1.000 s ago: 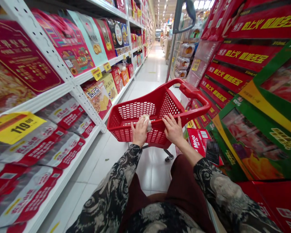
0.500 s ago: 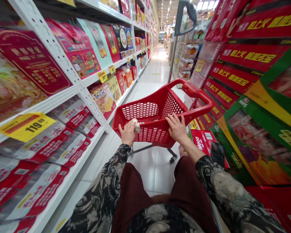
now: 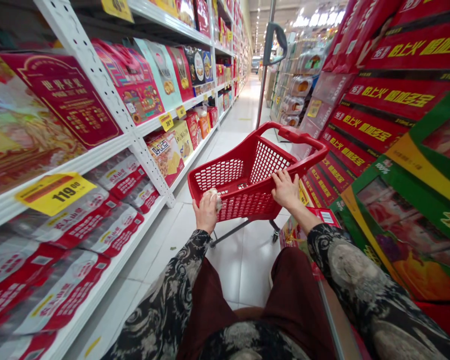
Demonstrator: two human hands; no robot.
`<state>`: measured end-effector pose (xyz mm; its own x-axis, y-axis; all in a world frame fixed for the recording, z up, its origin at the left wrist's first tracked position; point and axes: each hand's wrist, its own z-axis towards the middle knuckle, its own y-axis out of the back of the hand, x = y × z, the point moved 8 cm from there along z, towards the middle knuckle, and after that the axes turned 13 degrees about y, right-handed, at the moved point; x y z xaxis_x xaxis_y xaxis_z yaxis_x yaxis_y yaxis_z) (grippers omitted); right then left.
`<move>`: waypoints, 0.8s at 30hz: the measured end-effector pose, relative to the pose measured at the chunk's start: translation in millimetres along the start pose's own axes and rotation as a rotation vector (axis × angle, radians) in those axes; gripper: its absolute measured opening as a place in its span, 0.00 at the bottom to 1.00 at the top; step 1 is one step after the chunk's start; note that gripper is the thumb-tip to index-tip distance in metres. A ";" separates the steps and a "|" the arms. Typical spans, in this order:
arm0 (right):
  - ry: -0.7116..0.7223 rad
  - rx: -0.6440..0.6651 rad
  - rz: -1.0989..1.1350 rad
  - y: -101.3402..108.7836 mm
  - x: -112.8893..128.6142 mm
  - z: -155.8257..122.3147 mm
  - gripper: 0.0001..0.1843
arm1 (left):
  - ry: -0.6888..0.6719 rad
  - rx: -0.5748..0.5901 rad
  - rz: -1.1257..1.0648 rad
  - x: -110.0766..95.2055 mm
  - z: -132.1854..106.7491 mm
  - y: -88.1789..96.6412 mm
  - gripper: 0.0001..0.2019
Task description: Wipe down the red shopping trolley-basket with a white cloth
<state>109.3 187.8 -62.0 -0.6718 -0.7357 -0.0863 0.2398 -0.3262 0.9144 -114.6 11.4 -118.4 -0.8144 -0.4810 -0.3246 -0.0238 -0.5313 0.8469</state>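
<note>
A red plastic shopping cart [image 3: 243,205] with perforated sides stands in front of my knees, its basket empty as far as I can see. My left hand [image 3: 206,212] is closed on a crumpled white cloth or tissue [image 3: 218,201] and rests against the near rim toward the left end. Farther right, below the handle, my right hand [image 3: 286,190] grips the same near rim, fingers hooked over the top. The undersides of both hands are hidden. The cart handle [image 3: 303,137] rises at the right, with neither hand on it.
At left run white shelves [image 3: 135,137] with boxed goods, shrink-wrapped bottles [image 3: 67,285] and a yellow price tag [image 3: 56,192]. Stacked red drink cartons [image 3: 390,100] and a green box [image 3: 405,210] crowd the right. A metal pole with a grey handle [image 3: 275,44] stands behind the cart.
The cart and both hands have shifted right in the view, and the cart sits at a slightly different angle. Both hands keep their places on the rim, the cloth still in my left.
</note>
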 end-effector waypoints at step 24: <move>0.091 0.074 0.146 -24.3 62.8 -5.0 0.32 | -0.195 0.107 0.010 -44.4 -34.2 8.5 0.21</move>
<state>64.8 146.6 -91.6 -0.5663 -0.8240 0.0168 0.2755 -0.1700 0.9462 -58.9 4.4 -111.2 -0.9114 -0.3367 -0.2368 -0.0675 -0.4452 0.8929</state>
